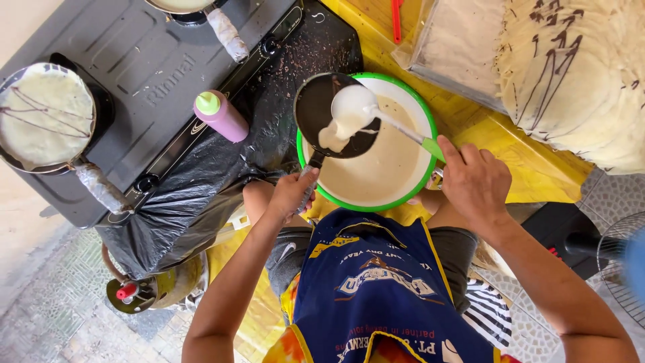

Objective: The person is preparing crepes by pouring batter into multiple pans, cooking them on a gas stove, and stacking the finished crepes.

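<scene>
My left hand (292,193) grips the handle of a small black frying pan (321,107), held tilted over a white bowl with a green rim (424,121) that is full of pale batter. My right hand (475,180) holds a green-handled ladle (355,103) and tips it, so white batter runs from it onto the pan. The pan's lower edge overlaps the bowl. A blue apron covers my lap below the bowl.
A grey two-burner gas stove (144,74) lies to the left. One pan with a crepe streaked in brown (46,114) sits on it; another pan (181,7) is at the top. A purple squeeze bottle (220,115), black plastic sheeting, stacked crepes (578,74), a gas cylinder (158,289) and a fan (621,269) surround me.
</scene>
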